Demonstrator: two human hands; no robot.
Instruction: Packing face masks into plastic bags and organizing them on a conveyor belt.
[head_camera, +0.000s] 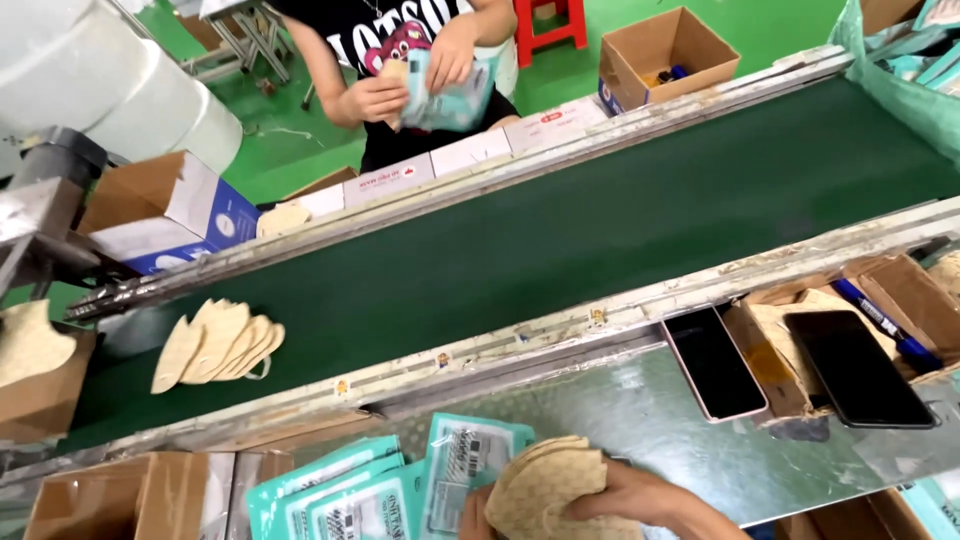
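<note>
hands: right hand (625, 497) grips beige mask stack (545, 490); left hand (472, 515) mostly hidden, grip unclear
step: stack held over teal pouches (400, 490)
next: needs one pouch opened

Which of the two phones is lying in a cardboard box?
The black phone on the right; the pink-edged phone lies beside it, flat on the metal table.

Dark green conveyor belt (560, 230) runs corner to corner, and near its left end lies a fanned stack of tan masks (218, 345). On the near silver bench (640, 420): teal pouches (400, 490) at the left, a pink-edged phone (713, 362) by the far edge.
</note>
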